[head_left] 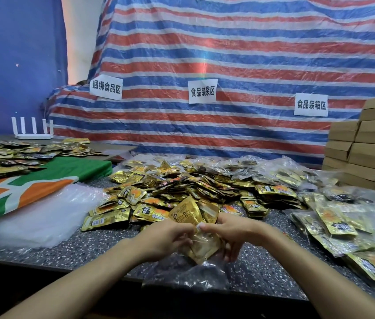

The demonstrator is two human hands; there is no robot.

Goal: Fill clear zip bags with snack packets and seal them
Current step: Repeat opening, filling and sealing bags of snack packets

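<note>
A clear zip bag (188, 270) lies at the near edge of the speckled table (94, 247), with gold snack packets (201, 246) partly inside its mouth. My left hand (165, 238) grips the bag's left side at the opening. My right hand (230, 231) pinches the bag's top edge and the packets with thumb and fingers. More gold packets (192, 212) stick up just behind both hands. A large heap of loose gold snack packets (182, 187) covers the table's middle.
Filled clear bags (343, 229) pile up at the right, with stacked brown cartons (366, 148) behind them. A stack of empty clear bags (41, 217) lies at the left beside a green and orange cloth (44, 180). A striped tarp (228, 65) hangs behind.
</note>
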